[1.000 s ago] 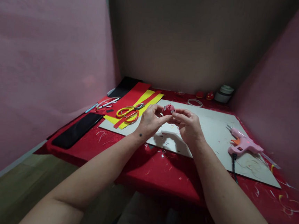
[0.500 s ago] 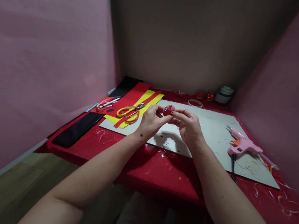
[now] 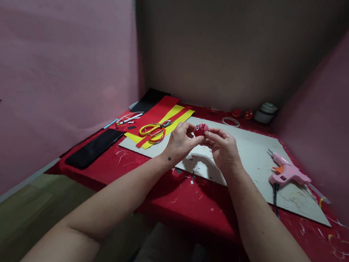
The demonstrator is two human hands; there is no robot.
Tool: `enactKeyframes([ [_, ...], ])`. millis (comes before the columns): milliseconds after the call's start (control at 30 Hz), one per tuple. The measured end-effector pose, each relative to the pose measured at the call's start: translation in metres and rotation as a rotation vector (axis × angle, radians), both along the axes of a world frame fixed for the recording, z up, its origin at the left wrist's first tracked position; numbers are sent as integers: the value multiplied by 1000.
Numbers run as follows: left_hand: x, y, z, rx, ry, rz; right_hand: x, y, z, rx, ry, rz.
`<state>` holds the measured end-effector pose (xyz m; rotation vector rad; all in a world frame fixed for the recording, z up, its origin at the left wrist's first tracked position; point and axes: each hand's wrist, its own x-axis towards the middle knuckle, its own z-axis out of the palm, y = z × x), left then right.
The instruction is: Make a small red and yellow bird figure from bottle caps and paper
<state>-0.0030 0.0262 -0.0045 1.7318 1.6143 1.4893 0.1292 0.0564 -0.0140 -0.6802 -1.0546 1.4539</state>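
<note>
A small round red figure point(image 3: 201, 129) with a white-and-black eye is held up between my two hands, above the pale board point(image 3: 248, 154). My left hand point(image 3: 181, 141) grips it from the left, thumb beneath and fingers behind. From the right, the thumb and fingers of my right hand point(image 3: 224, 145) pinch its other side and cover part of it. Scissors with yellow and orange handles point(image 3: 153, 132) lie on yellow and red sheets, left of my left hand.
On the board's right lies a pink glue gun point(image 3: 288, 171) with a black cord. A black phone point(image 3: 95, 147) rests at the left. Tape ring point(image 3: 230, 121), small red figures point(image 3: 248, 114) and a lidded jar point(image 3: 265, 113) stand behind. Scraps litter the red cloth point(image 3: 183, 205).
The view has shifted slightly, so the table things appear a little further right. The red figure has turned a little between my fingers; both hands keep hold of it.
</note>
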Motion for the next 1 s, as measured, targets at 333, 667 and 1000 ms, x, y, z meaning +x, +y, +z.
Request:
enactKeyframes([
  [333,-1,2,0,9,-15,1,1,2,-1,4,11,22],
  [667,-2,2,1,-7,-79,8,1,3,-2,-7,36,37],
  [1000,-3,3,-1,8,-30,0,-1,1,0,-9,-8,2],
])
